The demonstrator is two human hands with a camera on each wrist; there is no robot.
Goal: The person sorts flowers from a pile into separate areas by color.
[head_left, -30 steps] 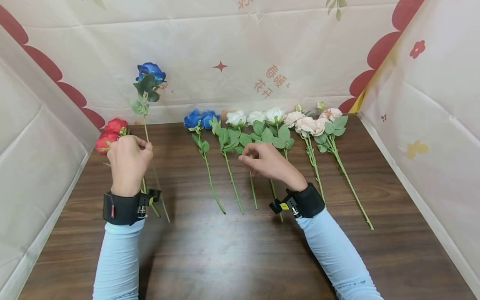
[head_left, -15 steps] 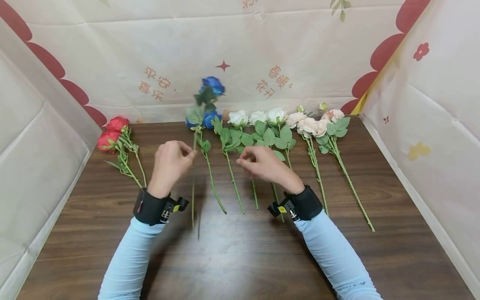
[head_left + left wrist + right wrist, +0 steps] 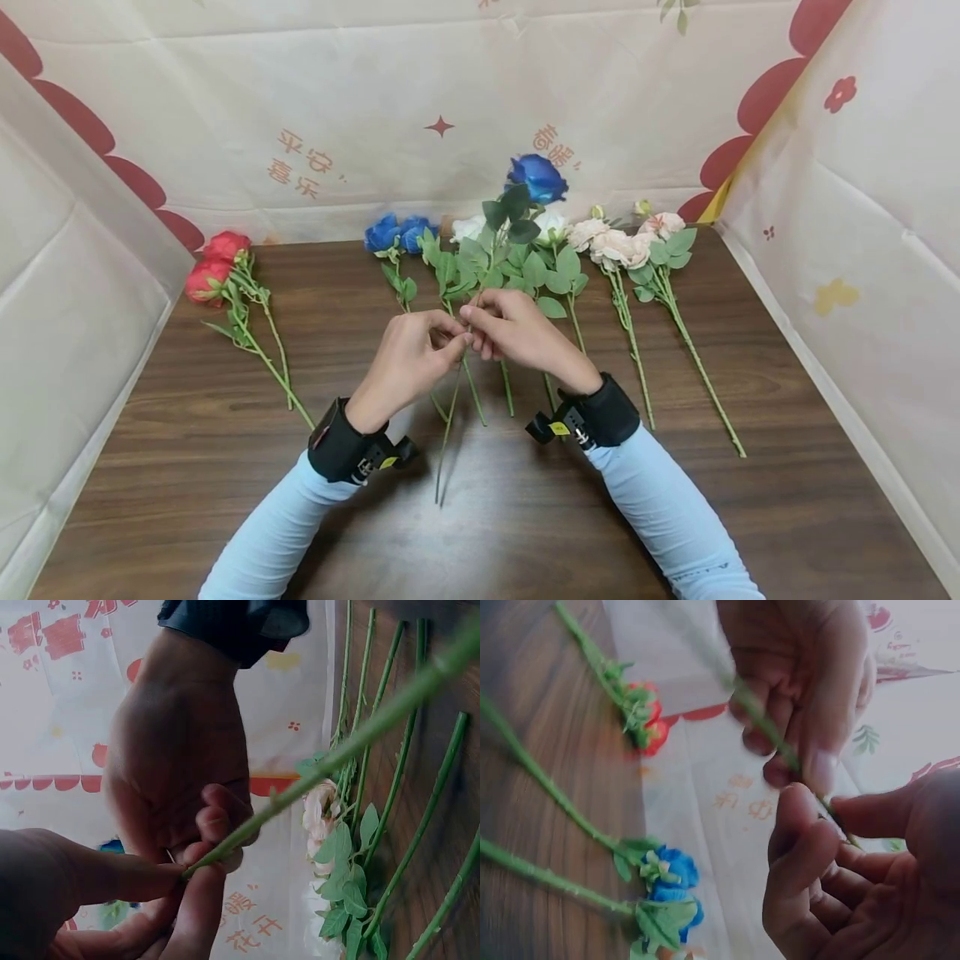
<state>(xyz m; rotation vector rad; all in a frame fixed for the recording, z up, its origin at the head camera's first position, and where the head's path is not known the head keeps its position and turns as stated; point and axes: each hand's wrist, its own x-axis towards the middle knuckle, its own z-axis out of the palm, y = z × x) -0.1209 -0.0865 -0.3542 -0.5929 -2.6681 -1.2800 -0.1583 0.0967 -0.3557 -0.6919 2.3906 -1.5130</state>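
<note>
In the head view a single blue rose (image 3: 537, 178) stands tilted above the table, its bloom up and right, overlapping the white roses behind it. My left hand (image 3: 414, 354) pinches its thin green stem (image 3: 330, 774) between thumb and fingers. Close against those fingertips, my right hand (image 3: 525, 332) also pinches the stem, just above the left one. The right wrist view has the right thumb (image 3: 877, 816) and fingers meeting at the stem. Below the hands the lower stem slants down toward the table.
Two red flowers (image 3: 217, 267) lie at the left of the wooden table (image 3: 225, 483). Along the back lie blue roses (image 3: 401, 234), white roses (image 3: 551, 227) and pale pink flowers (image 3: 622, 248), stems toward me. Printed cloth (image 3: 375, 100) walls the back and sides.
My left hand has carried the blue rose rightward from beside the red flowers to the middle. My right hand, which was waiting loosely curled, now holds the stem too.
</note>
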